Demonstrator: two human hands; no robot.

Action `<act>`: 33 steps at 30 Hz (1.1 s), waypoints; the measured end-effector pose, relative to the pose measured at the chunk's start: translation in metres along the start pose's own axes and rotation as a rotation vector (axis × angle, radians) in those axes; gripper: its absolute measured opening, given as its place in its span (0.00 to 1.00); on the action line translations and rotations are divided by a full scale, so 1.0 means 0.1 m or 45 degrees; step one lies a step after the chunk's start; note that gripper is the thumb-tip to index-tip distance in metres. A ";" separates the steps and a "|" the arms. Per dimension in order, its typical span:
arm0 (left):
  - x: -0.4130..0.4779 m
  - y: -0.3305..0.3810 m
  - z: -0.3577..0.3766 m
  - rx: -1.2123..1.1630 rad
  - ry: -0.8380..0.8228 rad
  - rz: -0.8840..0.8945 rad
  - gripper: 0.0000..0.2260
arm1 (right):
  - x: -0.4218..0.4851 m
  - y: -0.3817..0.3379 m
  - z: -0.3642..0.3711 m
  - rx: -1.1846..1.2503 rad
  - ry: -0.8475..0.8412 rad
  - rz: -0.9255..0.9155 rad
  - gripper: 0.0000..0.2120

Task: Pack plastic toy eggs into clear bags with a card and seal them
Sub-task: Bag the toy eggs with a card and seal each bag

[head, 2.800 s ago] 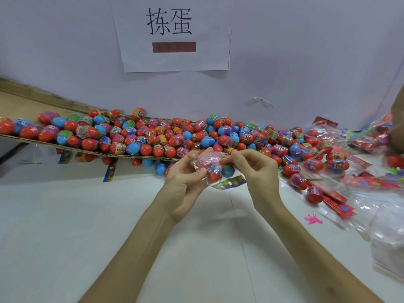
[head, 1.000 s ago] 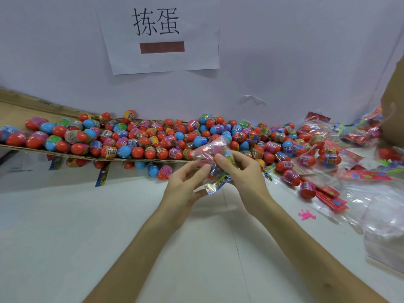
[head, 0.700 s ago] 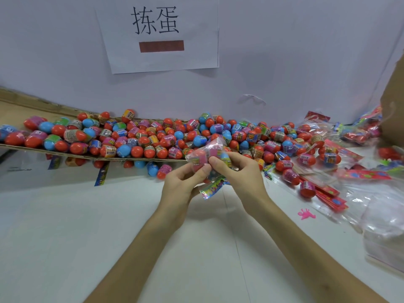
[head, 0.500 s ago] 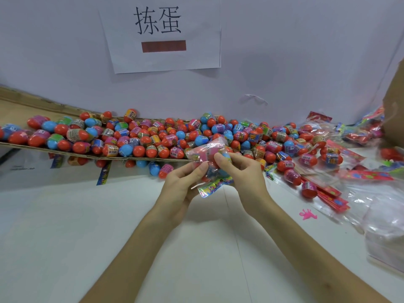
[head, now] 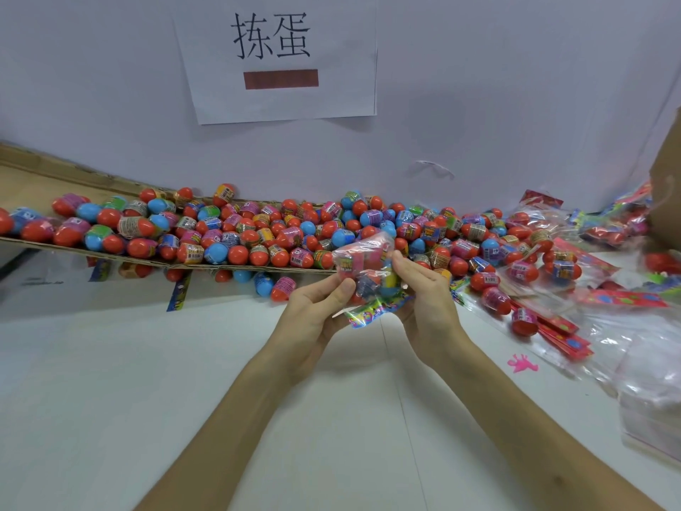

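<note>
I hold a clear bag (head: 365, 265) with toy eggs inside, above the white table in the centre of the view. A colourful card (head: 376, 310) sticks out at its lower end. My left hand (head: 313, 319) grips the bag from the left, thumb on its front. My right hand (head: 427, 300) pinches the bag's right side, fingers curled behind it. Behind the bag lies a long heap of loose red, blue and pink eggs (head: 236, 230).
The egg heap rests on a flattened cardboard sheet (head: 33, 186) along the wall. Filled bags (head: 545, 260), red cards (head: 560, 328) and empty clear bags (head: 656, 392) lie at the right. A small pink toy (head: 521, 363) lies on the table. A paper sign (head: 276, 57) hangs on the wall.
The bag has been turned in my hands, so the card end now points down toward me. Both hands shifted their grip slightly and stay in the same place.
</note>
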State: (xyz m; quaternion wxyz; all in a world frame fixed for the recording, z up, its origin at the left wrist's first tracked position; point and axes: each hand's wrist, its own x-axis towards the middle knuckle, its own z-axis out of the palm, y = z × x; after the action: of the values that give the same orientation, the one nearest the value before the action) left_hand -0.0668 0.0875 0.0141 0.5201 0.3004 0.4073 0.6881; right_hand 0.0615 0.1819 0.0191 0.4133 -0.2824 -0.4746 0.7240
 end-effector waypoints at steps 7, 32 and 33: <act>0.02 -0.03 -0.04 0.033 -0.020 0.020 0.16 | 0.00 -0.03 -0.03 0.162 -0.073 0.127 0.14; 0.09 -0.12 -0.15 0.423 -0.037 0.096 0.25 | 0.09 -0.08 -0.10 -0.106 0.042 0.219 0.17; 0.10 -0.12 -0.14 0.439 -0.009 0.108 0.28 | 0.10 -0.08 -0.10 -0.171 0.061 0.169 0.19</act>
State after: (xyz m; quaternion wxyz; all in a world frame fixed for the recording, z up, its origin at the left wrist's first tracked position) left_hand -0.0757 0.0947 -0.0034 0.4325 0.4045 0.5045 0.6283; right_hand 0.0676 0.1969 0.0226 0.3559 -0.3573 -0.4923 0.7095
